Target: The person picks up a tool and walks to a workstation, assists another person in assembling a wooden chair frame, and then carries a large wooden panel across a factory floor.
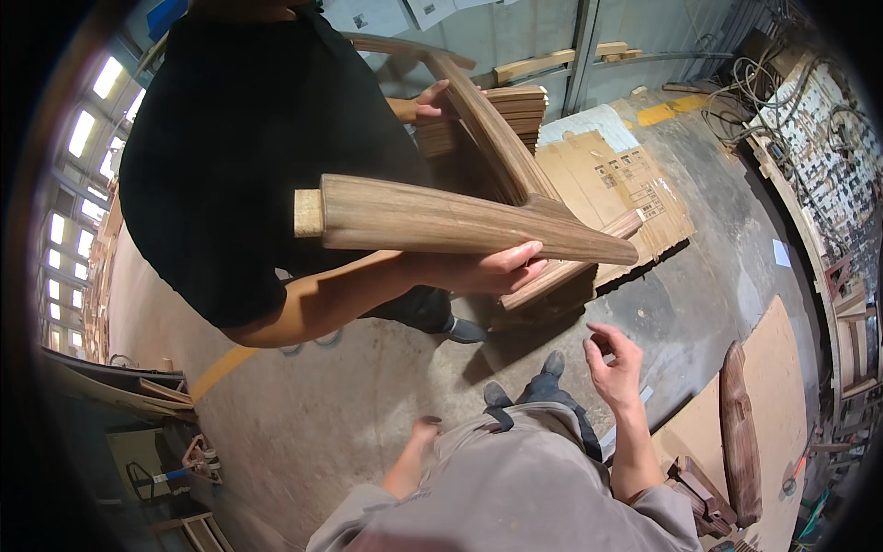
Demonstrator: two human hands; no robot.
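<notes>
So the wooden frame (pixel 423 221) is up in a co-worker's (pixel 276 138) hands, out ahead of the person's own, and it's a good-looking piece: warm brown, streaky grain along the beam, rounded edges, a tapered tip on the right and a pale squared stub (pixel 309 212) poking out on the left. A second beam (pixel 487 129) meets it at a smoothly curved joint. The co-worker's near hand (pixel 501 269) has its fingers on the lower edge, the far hand (pixel 432 101) is up at the second beam.

The person's right hand (pixel 614 366) is near the tapered tip but not touching, fingers loosely curled with nothing in them. Left hand (pixel 421 437) is down by the waist, can't tell how its fingers sit.

Room-wise, scuffed concrete floor (pixel 294 423) spreads wide to the left, while on the right a flat board (pixel 777 359) carries a dark, curvy wooden piece (pixel 739 432). Past the frame there's ragged-edged flattened cardboard (pixel 658 189) and a slatted stack of brown wood (pixel 520 106)
</notes>
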